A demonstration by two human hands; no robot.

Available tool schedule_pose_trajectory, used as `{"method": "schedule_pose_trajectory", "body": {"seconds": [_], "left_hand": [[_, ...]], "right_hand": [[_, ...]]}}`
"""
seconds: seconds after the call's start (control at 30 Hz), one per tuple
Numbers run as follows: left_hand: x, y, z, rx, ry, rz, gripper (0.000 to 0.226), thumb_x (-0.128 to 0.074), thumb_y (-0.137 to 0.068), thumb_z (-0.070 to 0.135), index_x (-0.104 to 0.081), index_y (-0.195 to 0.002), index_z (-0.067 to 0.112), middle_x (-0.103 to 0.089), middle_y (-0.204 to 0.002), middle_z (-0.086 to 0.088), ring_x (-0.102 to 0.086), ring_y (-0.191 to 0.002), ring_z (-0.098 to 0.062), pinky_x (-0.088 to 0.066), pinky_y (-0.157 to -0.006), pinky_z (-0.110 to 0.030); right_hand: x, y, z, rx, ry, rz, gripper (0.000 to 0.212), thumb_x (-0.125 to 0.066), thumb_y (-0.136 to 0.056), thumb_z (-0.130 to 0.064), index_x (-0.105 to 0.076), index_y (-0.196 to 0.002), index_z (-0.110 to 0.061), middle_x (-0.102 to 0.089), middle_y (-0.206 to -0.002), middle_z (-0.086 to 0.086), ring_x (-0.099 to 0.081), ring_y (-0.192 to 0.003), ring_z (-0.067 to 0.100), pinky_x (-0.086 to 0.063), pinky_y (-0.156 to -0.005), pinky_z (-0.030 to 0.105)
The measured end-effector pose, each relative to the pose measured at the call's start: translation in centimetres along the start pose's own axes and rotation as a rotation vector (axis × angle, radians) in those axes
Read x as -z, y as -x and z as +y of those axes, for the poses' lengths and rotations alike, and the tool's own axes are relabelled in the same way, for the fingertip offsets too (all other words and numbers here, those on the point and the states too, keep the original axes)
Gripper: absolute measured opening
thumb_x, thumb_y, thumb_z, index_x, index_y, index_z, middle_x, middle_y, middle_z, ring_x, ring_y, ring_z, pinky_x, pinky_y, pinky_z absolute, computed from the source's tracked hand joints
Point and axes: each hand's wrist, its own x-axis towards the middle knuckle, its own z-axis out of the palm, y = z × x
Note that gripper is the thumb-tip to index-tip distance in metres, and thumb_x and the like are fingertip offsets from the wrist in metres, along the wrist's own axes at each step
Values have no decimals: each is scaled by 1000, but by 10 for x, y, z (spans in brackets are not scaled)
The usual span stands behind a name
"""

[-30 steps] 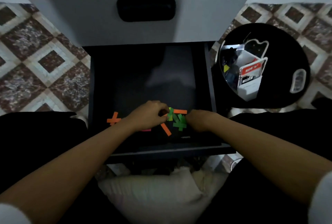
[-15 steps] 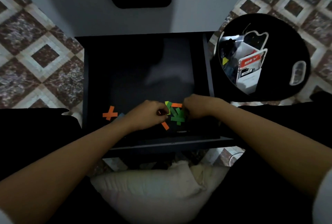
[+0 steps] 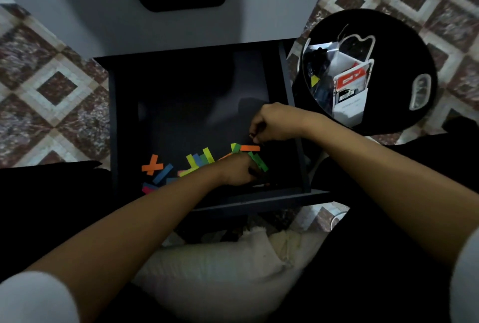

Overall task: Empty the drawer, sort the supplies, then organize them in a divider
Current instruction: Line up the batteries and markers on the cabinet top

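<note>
brown-and-cream diamond tiles point(image 3: 57, 89) cover the dim room's floor around an open dark drawer point(image 3: 197, 104). coloured paper strips point(image 3: 199, 160) lie scattered along its front edge. the left grip point(image 3: 238, 171) rests curled on the green ones. the right grip point(image 3: 274, 121) hangs clenched just behind. whether either grasps anything cannot be told. a white divider point(image 3: 347, 104) stands on the round black table point(image 3: 404, 45) beside the drawer's right edge.

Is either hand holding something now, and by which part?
It cannot be told: both the left hand and right hand curl near the coloured paper strips, hiding any hold.
</note>
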Motion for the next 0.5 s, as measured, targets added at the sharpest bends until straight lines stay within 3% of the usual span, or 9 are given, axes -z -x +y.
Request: {"method": "schedule_pose_trajectory", "body": {"seconds": [0.2, 0.37, 0.5], "left_hand": [[-5, -7, -1, 31, -19, -121, 30, -53, -94, 22, -66, -114, 4, -67, -112, -12, -60, -102, -26, -44, -80, -26], [-4, -1, -3, 8, 35, -119, 28, -55, -93, 18, -67, -115, 5, -66, -118, -7, -59, -106, -19, -37, -73, -16], [4, 11, -7, -15, 134, -19, 25, -60, -90, 13, -68, -112, 4, -68, -114, -6, -61, -103, -14, -39, -71, -8]], "right_hand": [[3, 1, 3, -2, -20, 14, 24, -64, -87, -17, -70, -109, -12, -69, -108, 2, -61, -103, 16, -39, -74, 16], [3, 1, 1, 6, -82, 30, 21, -65, -86, -15, -71, -106, -11, -70, -105, 3, -62, -96, 13, -38, -67, 13], [4, 1, -1, -5, -170, 64, 17, -65, -85, -14, -72, -100, -11, -71, -98, 2, -63, -88, 10, -40, -61, 10]]}}
